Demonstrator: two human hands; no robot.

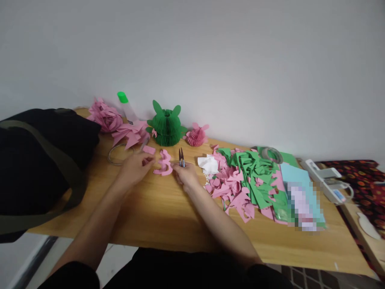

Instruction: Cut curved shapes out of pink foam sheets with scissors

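Note:
My right hand (185,176) is closed around a pair of small scissors (181,155), whose slightly parted dark blades point away from me. Just left of it, a curvy cut-out of pink paper (165,163) lies on the table. My left hand (136,168) is at that cut-out's other side, its fingers curled together. Whether they pinch anything is too small to make out. Close beyond those fingers is a small pink rectangular piece (148,149). Farther back stand a green honeycomb paper figure (167,127) with leaf-shaped ears and a smaller pink one (196,135).
Pink and green paper scraps (240,176) cover the right side, with a tape roll (272,155) and blue paper (296,172). At left are a dark bag (45,160), a ring of tape (116,154), pink folded paper (105,116) and a green-capped bottle (126,106). A wall rises behind.

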